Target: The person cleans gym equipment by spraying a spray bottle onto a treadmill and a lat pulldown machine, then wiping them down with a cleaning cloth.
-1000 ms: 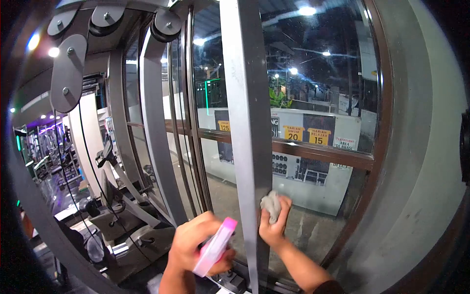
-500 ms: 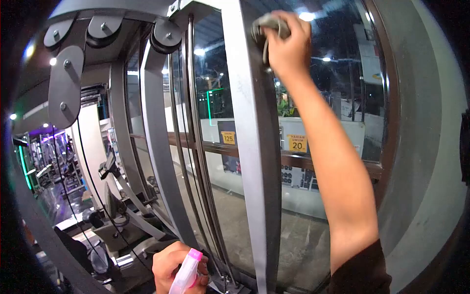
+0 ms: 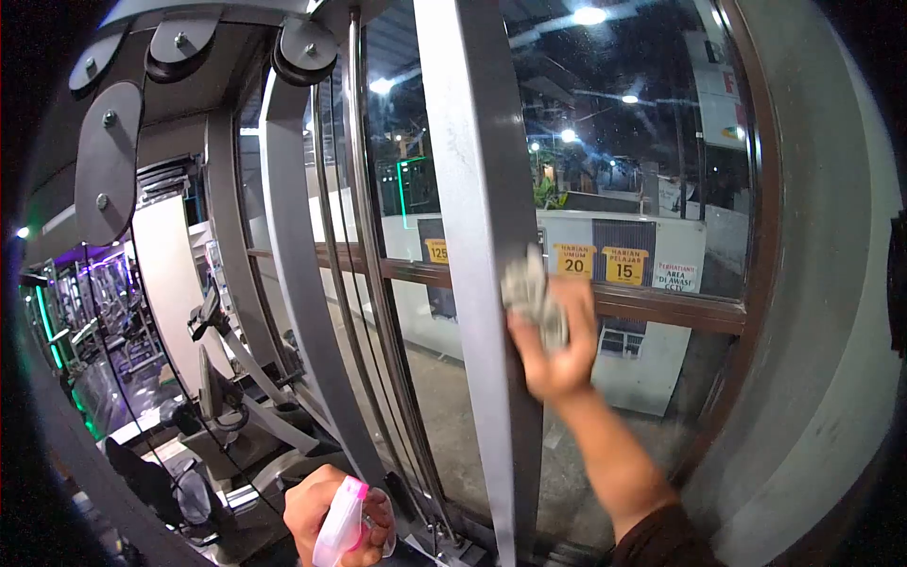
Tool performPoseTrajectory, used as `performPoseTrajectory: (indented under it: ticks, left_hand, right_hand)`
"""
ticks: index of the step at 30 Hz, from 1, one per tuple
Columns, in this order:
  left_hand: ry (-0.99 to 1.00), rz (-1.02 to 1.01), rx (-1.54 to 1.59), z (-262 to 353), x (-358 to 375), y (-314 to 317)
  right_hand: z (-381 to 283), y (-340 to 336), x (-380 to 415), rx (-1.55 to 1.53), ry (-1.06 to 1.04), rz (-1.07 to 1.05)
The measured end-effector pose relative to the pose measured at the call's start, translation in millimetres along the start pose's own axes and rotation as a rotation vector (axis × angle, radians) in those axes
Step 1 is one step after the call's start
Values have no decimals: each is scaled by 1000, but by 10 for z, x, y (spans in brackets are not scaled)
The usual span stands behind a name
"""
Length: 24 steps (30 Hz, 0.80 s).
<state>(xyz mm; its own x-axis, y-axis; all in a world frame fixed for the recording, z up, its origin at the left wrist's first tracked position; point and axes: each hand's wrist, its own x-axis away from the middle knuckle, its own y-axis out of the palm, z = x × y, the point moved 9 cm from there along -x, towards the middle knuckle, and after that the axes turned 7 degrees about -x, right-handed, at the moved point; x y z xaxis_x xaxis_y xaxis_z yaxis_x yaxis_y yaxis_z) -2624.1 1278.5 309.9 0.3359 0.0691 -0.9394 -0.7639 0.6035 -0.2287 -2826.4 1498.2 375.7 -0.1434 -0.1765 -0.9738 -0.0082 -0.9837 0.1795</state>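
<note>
In the head view, my right hand is closed around a crumpled grey cloth. The cloth lies against the dark side face of a tall grey steel upright, about halfway up. Low in the view, my left hand grips a spray bottle with a white and pink trigger head. The bottle's body is mostly hidden by the fingers and the lower edge of the view.
Shiny guide rods and pulleys belong to the machine on the left. Behind stands a brown-framed window with yellow signs beyond it. An exercise bike is at lower left, and a grey wall at right.
My right hand has come down along the upright with the cloth, from near its top to about mid-height. My left hand still holds the spray bottle, nearly in the same place.
</note>
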Motion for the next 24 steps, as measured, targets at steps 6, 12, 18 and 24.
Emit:
performPoseTrajectory:
  ticks: [6, 12, 18, 24]
  left_hand:
    - [91, 30, 16, 182, -24, -138]
    - [60, 67, 121, 178, -51, -217]
    - [173, 176, -46, -31, 81, -326]
    - [133, 125, 37, -38, 47, -321]
  right_hand:
    - [-172, 34, 223, 67, 47, -55]
    - [164, 484, -1826, 29, -151, 113]
    - [177, 732, -3113, 109, -251, 152]
    - [180, 530, -1902, 30, -138, 23]
